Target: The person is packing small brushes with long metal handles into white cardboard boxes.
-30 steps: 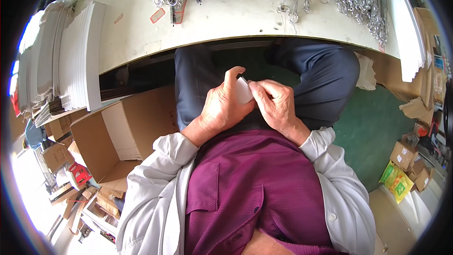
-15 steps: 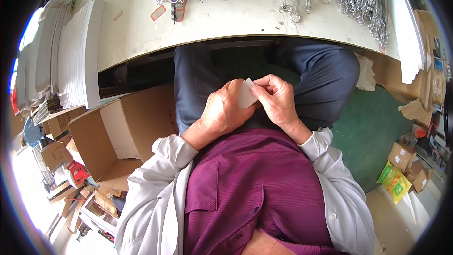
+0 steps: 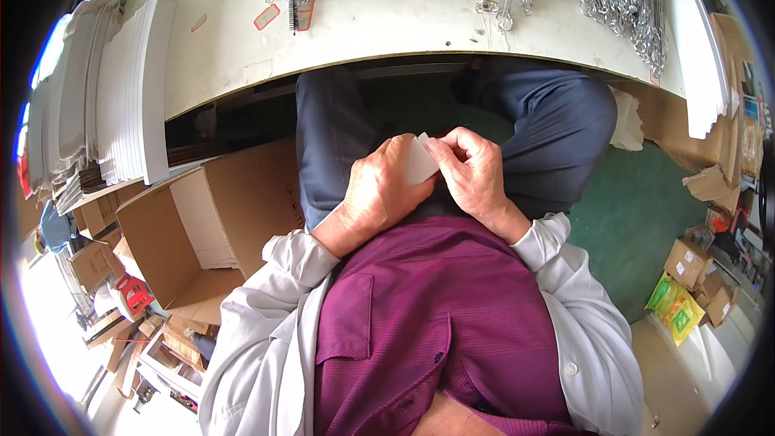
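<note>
Between my hands, over my lap, is a small white piece [image 3: 420,165] that looks like folded paper or card. My left hand [image 3: 378,182] is wrapped round its left side, with the thumb along it. The thumb and fingers of my right hand [image 3: 470,168] pinch its upper right edge. The lower part of the white piece is hidden in my left hand, so its full shape does not show.
Ahead, the white table [image 3: 379,39] bears many thin wire pieces with ring ends [image 3: 613,12] and a few red-edged labels [image 3: 266,16]. White flat boards [image 3: 133,97] stand at its left. Below them sits an open cardboard box [image 3: 179,234].
The white piece has tilted slightly between my fingers, and my right fingertips have shifted a little along its edge. Both hands stay in nearly the same place.
</note>
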`<state>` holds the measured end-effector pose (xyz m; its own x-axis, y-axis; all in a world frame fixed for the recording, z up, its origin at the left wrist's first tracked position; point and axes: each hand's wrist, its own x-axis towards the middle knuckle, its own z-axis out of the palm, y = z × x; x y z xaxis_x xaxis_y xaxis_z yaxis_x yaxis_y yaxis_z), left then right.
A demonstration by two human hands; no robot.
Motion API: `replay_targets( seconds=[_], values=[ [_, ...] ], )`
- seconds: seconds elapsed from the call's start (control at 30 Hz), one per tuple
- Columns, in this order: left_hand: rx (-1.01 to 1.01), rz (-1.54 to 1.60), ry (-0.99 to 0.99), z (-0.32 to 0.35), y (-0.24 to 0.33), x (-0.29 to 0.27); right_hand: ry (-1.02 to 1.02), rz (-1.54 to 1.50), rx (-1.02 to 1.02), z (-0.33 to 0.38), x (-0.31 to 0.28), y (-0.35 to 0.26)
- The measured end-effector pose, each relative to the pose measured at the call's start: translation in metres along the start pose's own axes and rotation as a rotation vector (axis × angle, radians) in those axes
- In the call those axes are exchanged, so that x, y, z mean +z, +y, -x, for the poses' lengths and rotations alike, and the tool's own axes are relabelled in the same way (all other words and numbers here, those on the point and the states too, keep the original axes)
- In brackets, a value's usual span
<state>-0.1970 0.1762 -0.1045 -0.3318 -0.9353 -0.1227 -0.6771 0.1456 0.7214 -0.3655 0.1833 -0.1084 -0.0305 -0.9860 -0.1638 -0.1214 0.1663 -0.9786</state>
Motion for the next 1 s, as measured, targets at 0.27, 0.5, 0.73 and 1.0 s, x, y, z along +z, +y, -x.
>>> replay_targets(
  seconds=[0.27,0.5,0.73,1.0],
  values=[
    [0.135,-0.015,0.105,0.001,-0.003,0.005,0.023,0.02,0.009,-0.001,0.001,-0.001],
    [0.132,-0.036,0.106,-0.001,-0.003,0.002,-0.013,0.098,-0.067,0.003,0.002,0.002],
    [-0.008,0.112,0.035,-0.008,-0.001,-0.014,-0.143,0.129,-0.112,0.005,0.0,-0.005],
    [-0.031,0.152,0.023,-0.005,-0.006,-0.011,-0.187,0.239,-0.29,0.006,0.001,-0.003]
  ],
)
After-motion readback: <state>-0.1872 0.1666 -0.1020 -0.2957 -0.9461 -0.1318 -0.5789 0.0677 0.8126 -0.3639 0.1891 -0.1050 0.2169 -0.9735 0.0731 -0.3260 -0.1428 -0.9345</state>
